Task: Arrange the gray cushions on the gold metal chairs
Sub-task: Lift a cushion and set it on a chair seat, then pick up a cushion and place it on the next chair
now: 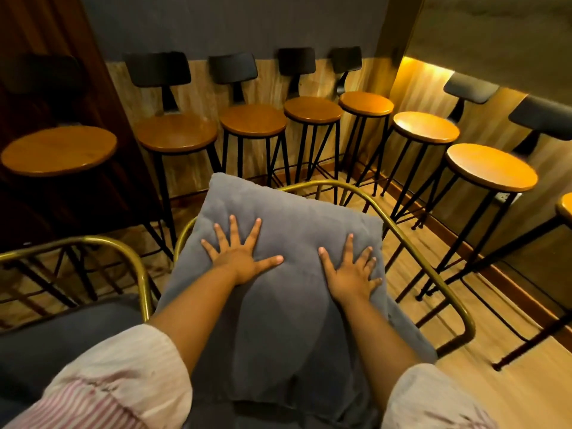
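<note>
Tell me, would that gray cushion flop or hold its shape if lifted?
Probably flop: the cushion dents under both hands and bends over the chair. It looks soft and likely light. Unlikely to slip; the fabric looks matte.

You've got nothing to read here: no lettering, label, brand mark or number shows on anything around your hands.
</note>
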Motion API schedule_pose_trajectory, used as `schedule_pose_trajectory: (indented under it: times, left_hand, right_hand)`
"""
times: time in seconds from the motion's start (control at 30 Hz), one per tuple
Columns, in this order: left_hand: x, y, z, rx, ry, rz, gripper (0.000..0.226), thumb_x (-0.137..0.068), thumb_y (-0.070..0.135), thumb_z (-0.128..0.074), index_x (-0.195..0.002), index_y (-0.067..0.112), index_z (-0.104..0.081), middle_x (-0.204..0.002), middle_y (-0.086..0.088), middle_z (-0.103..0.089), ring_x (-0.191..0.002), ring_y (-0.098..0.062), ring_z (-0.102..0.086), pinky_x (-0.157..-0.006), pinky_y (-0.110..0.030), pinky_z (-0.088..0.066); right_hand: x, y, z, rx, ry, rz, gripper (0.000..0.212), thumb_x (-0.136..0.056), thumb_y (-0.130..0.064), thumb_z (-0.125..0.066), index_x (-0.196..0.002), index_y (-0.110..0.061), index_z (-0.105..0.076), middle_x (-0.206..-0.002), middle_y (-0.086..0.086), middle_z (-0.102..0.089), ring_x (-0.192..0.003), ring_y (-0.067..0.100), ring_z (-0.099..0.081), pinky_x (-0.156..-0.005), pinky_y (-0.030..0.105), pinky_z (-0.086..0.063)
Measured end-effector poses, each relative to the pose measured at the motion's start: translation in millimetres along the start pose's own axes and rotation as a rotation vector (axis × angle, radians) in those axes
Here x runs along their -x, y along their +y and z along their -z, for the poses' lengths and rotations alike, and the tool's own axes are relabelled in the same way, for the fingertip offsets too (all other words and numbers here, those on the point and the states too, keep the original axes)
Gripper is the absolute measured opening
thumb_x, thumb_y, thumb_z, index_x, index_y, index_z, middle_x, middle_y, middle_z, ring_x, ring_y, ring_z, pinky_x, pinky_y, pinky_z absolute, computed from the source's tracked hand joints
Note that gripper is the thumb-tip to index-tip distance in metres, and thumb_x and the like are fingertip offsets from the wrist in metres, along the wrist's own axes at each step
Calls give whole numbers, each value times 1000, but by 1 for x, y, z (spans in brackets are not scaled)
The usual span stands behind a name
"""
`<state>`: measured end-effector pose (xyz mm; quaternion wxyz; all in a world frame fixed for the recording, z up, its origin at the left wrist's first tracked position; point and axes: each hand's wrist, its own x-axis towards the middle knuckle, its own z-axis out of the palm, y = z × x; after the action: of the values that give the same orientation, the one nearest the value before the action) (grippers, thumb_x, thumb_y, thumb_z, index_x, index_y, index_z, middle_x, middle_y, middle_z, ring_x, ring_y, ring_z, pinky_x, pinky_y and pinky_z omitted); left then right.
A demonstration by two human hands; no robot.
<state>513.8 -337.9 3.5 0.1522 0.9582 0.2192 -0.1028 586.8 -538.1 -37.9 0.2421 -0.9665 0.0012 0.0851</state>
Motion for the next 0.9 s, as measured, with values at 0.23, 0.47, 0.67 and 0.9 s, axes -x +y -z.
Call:
schedule_pose_trajectory:
  times: [0.23,0.47,0.67,0.9]
  left_hand:
    - [23,4,6,37,111,-58,81,-85,72,-28,-149,40,9,-160,-8,22,-144,-39,22,-111,-61,13]
    - [82,-44,21,-43,125,-71,60,-96,54,-27,-151,39,-8,-163,6,-3,-150,-29,-4,-111,-66,1]
    - [155,-146,29,-18,176,29,55,-96,48,-32,-148,33,-26,-157,3,-29,-143,-27,-28,-114,-60,-5]
    - [294,-323,27,60,238,256,62,-95,51,-33,-151,29,-16,-160,0,-20,-147,-25,-21,-116,-55,-5]
  right_hand:
    - [14,-6,10,75,195,100,75,-89,-65,-25,-152,-27,-7,-162,6,0,-148,33,-3,-115,60,-9]
    - [74,-53,13,23,181,342,59,-95,-50,-34,-148,-23,-28,-159,4,-19,-148,28,-11,-117,53,-8]
    - [162,-119,-35,-82,58,502,50,-96,-38,-43,-140,-15,-42,-154,6,-33,-146,26,-18,-117,49,-10]
    - [301,-198,-129,-203,-168,741,49,-92,-33,-49,-132,-6,-51,-140,17,-49,-134,32,-41,-111,43,-31]
